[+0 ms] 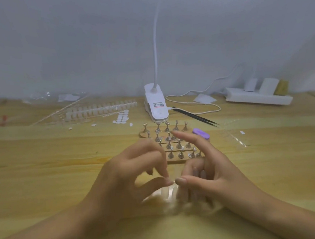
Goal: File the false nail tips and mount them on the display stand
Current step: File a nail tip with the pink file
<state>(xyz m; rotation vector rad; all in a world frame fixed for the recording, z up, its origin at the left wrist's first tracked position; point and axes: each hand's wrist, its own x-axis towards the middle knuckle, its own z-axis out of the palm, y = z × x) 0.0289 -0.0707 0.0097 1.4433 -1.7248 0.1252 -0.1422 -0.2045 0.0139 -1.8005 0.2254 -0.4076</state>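
My left hand (136, 169) and my right hand (208, 171) meet low over the wooden table, just in front of the display stand (172, 162), a wooden base with rows of small metal pegs. Thumb and forefinger of the left hand pinch a tiny clear nail tip (173, 181). The right thumb touches it from the other side. The right forefinger points up over the pegs, and the other right fingers curl round a blurred translucent piece (167, 192). A purple file block (201, 133) lies right of the stand.
A white clip lamp (156, 105) stands behind the stand, its cable looping right. Black tweezers (195, 116) lie beside it. Strips of clear nail tips (100, 108) and white oval stickers (122, 117) lie at the back left. A white power strip (257, 96) sits at the back right.
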